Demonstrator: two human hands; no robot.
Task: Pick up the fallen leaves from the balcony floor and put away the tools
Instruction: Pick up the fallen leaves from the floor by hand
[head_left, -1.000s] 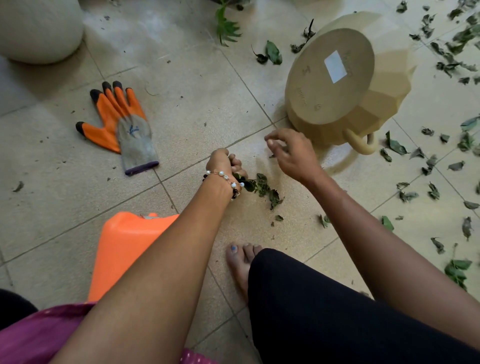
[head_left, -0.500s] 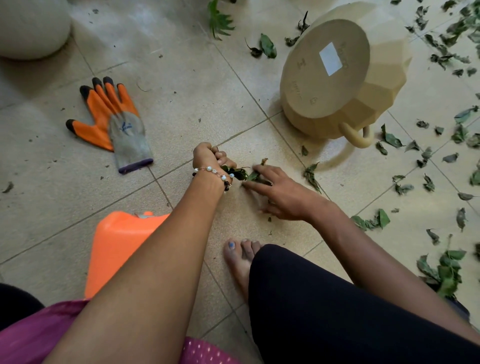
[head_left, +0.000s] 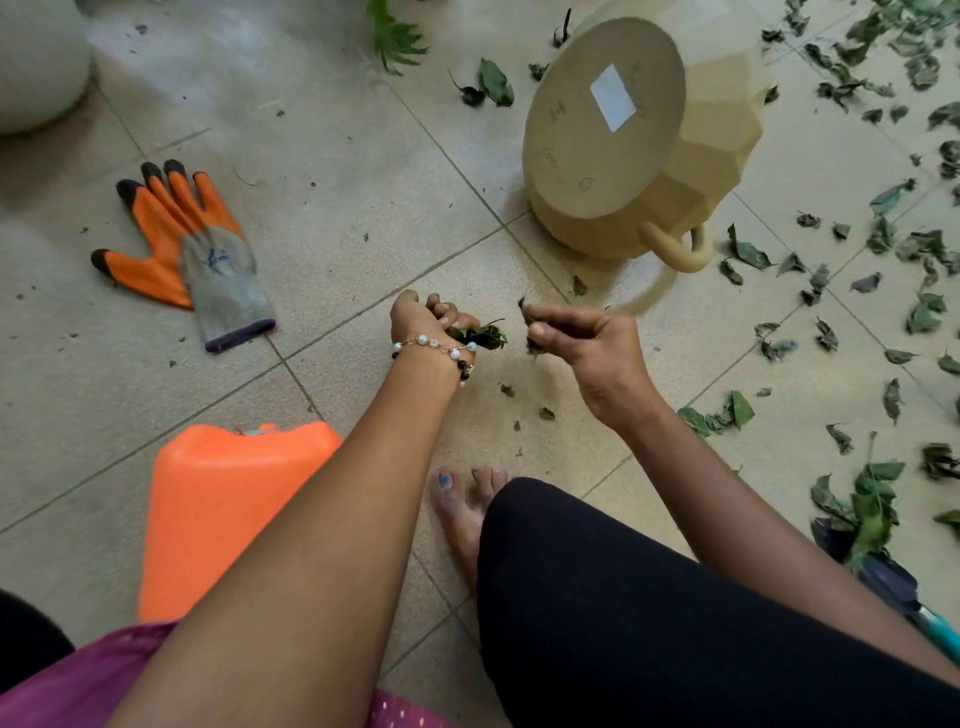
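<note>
Because the leaves looked dry, thin and brittle, I judged them nearly weightless and likely to crumble, best pinched lightly by stem or edge. Nearest me, the left hand (head_left: 423, 322) was fisted around a gathered bunch of leaves (head_left: 480, 335), while the right hand (head_left: 582, 343) pinched a single leaf (head_left: 525, 312) between thumb and fingertips. Farther off, scattered leaves (head_left: 883, 249) covered the tiles beyond the overturned beige pot (head_left: 649, 156); an orange glove (head_left: 182, 244) lay well left.
</note>
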